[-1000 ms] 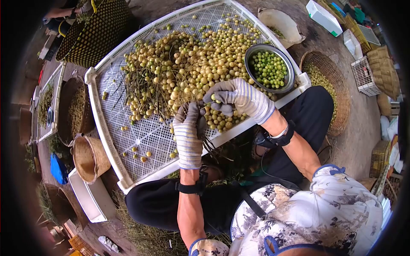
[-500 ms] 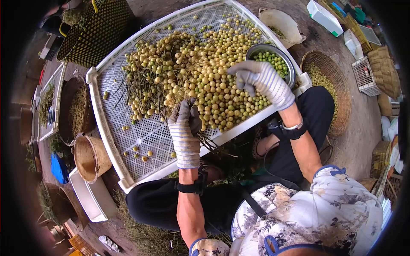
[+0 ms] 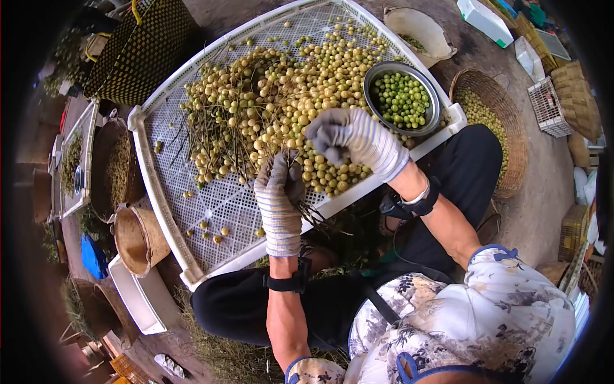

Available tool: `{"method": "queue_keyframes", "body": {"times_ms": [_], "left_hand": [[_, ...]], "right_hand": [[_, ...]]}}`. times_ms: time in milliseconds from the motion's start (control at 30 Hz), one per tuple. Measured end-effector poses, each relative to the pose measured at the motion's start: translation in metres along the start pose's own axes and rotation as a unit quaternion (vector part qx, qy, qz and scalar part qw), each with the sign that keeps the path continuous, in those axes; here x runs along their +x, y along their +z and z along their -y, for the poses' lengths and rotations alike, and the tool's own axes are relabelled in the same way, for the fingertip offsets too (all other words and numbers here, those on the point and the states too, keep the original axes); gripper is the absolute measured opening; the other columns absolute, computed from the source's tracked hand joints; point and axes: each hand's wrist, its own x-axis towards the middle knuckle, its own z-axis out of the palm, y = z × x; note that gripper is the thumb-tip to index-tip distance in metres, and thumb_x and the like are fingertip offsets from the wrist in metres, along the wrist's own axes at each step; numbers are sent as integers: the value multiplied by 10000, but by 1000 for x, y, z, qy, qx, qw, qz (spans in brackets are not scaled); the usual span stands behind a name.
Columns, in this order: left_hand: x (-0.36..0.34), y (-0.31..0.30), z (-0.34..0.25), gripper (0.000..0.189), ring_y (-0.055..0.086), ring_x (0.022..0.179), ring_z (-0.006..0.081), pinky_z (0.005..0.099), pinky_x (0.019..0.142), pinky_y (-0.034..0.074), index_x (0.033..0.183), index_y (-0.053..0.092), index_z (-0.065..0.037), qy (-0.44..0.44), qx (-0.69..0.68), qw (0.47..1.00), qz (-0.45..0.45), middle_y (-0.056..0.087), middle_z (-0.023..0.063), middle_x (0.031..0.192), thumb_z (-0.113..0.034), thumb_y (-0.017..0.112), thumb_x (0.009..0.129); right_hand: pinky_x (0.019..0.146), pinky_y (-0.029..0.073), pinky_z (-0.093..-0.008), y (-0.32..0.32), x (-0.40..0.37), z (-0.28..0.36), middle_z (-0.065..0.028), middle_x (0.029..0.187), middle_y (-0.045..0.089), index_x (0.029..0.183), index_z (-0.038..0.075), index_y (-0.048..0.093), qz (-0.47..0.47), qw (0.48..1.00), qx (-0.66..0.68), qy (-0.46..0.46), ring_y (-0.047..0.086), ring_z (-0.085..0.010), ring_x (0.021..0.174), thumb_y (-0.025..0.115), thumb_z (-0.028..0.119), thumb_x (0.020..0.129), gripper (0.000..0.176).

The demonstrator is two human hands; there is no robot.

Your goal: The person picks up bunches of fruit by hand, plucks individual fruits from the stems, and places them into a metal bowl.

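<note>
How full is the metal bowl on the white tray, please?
The metal bowl is partly full: green fruits spread across it, with bare inner wall showing around them; their depth cannot be told.

The gloved right hand (image 3: 361, 141) swung back from the metal bowl (image 3: 436, 109) toward the left hand (image 3: 278, 195), its fingers (image 3: 329, 120) curled tighter, uncovering rim and green fruit (image 3: 401, 97) that it had partly hidden half a second earlier.

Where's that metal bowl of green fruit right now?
In the head view, the metal bowl sits near the right corner of the white tray, just beyond the right hand, with pale fruit along its left side.
</note>
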Motion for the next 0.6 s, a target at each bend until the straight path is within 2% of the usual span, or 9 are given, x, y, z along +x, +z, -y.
{"method": "queue_keyframes", "body": {"times_ms": [33, 100, 167, 233, 300, 333, 467, 567, 600], "left_hand": [[-1, 0, 0, 206, 305, 438, 17, 189, 414, 206, 995, 646, -61, 2, 3, 1000, -2, 499, -53, 636, -257, 585, 974], [-2, 1, 0, 200, 306, 441, 15, 191, 415, 206, 969, 650, -69, 5, 9, 1000, -3, 466, -65, 607, -254, 576, 977], [-4, 13, -1, 192, 311, 444, 12, 194, 416, 207, 933, 644, -78, -1, 37, 998, -44, 433, -73, 584, -253, 578, 974], [-4, 15, 0, 189, 323, 447, 12, 194, 409, 218, 929, 645, -81, -11, 60, 997, -43, 436, -77, 588, -256, 585, 971], [-1, 4, 4, 193, 345, 449, 15, 192, 395, 238, 958, 651, -77, -27, 79, 996, -6, 473, -76, 617, -263, 597, 966], [0, 0, 3, 153, 410, 467, 21, 185, 401, 280, 975, 661, -87, -27, 77, 997, -1, 537, -66, 639, -228, 603, 964], [-3, 20, 7, 129, 389, 456, 19, 197, 408, 261, 930, 647, -69, 12, 120, 985, -126, 547, -59, 641, -196, 629, 951], [3, 9, 17, 153, 404, 459, 19, 191, 415, 275, 928, 645, -56, 28, 84, 989, -115, 560, -56, 648, -206, 628, 953], [1, 11, 19, 167, 359, 448, 15, 196, 412, 246, 922, 640, -59, 26, 79, 987, -136, 500, -67, 611, -218, 611, 962]], "right_hand": [[515, 487, -197, -12, 4, -2, -44, 820, 685, 1071, -24, 649, -10, 1000, 18, -9, 620, -73, 626, 669, 282, 926, 339], [515, 487, -186, -10, 8, 4, -55, 877, 685, 1108, -17, 633, -58, 987, -145, -43, 628, -76, 655, 622, 330, 955, 380], [542, 499, -186, -5, 13, 1, -44, 902, 678, 1134, 5, 626, -6, 980, -195, -28, 636, -77, 682, 599, 367, 964, 401], [597, 497, -201, 8, 16, 3, -9, 901, 668, 1121, 37, 649, 21, 962, -268, 55, 616, -59, 715, 650, 405, 924, 417], [615, 492, -207, 15, 23, -13, 1, 893, 667, 1123, 34, 654, 5, 967, -248, -49, 603, -63, 737, 674, 429, 902, 453], [673, 524, -269, 12, 23, -12, -46, 918, 694, 1146, 11, 640, 5, 955, -292, -50, 642, -127, 790, 706, 404, 878, 480], [794, 535, -382, 26, 18, -11, -209, 1020, 684, 1150, -29, 618, -40, 869, -485, -86, 680, -311, 891, 753, 328, 826, 501], [844, 521, -392, 32, 14, -27, -196, 1011, 664, 1168, 21, 625, -56, 788, -596, -140, 653, -362, 947, 668, 209, 898, 331], [690, 532, -348, 32, 19, -37, -127, 861, 662, 1137, 34, 638, -83, 758, -583, -281, 658, -271, 773, 602, 217, 947, 266]]}}
